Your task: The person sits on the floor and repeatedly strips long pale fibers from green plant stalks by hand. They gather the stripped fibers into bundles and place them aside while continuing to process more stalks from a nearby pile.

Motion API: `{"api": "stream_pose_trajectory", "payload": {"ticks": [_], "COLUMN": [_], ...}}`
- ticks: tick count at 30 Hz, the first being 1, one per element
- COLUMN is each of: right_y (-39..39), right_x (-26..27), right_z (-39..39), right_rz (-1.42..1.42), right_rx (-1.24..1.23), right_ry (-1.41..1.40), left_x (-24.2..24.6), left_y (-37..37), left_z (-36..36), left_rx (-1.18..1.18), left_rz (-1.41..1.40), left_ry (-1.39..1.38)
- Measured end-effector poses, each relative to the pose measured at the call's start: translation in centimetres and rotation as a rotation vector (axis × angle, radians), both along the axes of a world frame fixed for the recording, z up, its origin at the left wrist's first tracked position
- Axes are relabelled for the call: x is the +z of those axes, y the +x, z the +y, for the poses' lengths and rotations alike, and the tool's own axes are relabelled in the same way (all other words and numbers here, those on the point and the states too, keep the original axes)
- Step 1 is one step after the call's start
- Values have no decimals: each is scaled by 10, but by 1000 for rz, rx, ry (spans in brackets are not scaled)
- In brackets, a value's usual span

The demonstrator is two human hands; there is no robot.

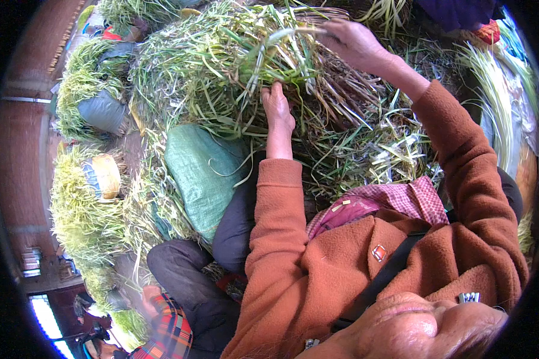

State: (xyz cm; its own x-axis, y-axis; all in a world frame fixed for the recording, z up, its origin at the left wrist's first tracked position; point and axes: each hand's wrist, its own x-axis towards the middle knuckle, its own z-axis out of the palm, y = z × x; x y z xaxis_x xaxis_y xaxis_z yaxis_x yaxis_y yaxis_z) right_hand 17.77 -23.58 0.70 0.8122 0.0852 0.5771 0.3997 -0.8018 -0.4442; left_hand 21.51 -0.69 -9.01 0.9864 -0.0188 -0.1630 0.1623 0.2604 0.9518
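Note:
A large heap of long green grass-like stalks lies before me. My left hand is at the near side of the heap, its thumb up against a loose bunch of green leafy stalks that it grips; its other fingers are mostly hidden. Farther out and to the right, my right hand pinches a pale blade that stretches left over the bunch. Brown, dry stalk ends fan out below my right hand. Loose pale and green trimmings cover the ground nearer my lap.
A green woven sack lies left of my left forearm. Wrapped bundles line the wooden wall. Long pale stalks lie at far right. Another person's plaid sleeve and hand show at lower left.

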Motion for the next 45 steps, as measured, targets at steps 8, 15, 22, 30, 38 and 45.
{"api": "stream_pose_trajectory", "payload": {"ticks": [8, 15, 22, 30, 38, 45], "right_y": [-50, -75, -117, -160, -172, -173], "right_x": [87, 70, 5, -7, -26, -46], "right_z": [-7, 2, 29, 44, 46, 44], "right_rz": [149, 442, 607, 730, 491, 358], "right_rx": [84, -15, 181, 284, 231, 218], "right_ry": [707, 376, 764, 746, 268, -101], "left_x": [23, 52, 83, 93, 85, 59], "left_y": [-29, -68, -131, -171, -170, -161], "left_z": [4, 6, 13, 9, 14, 20], "left_rx": [-49, -197, -355, -147, -167, -189], "left_rz": [26, -313, -323, -286, -51, 154], "left_ry": [175, 1119, 587, -121, -278, -358]}}
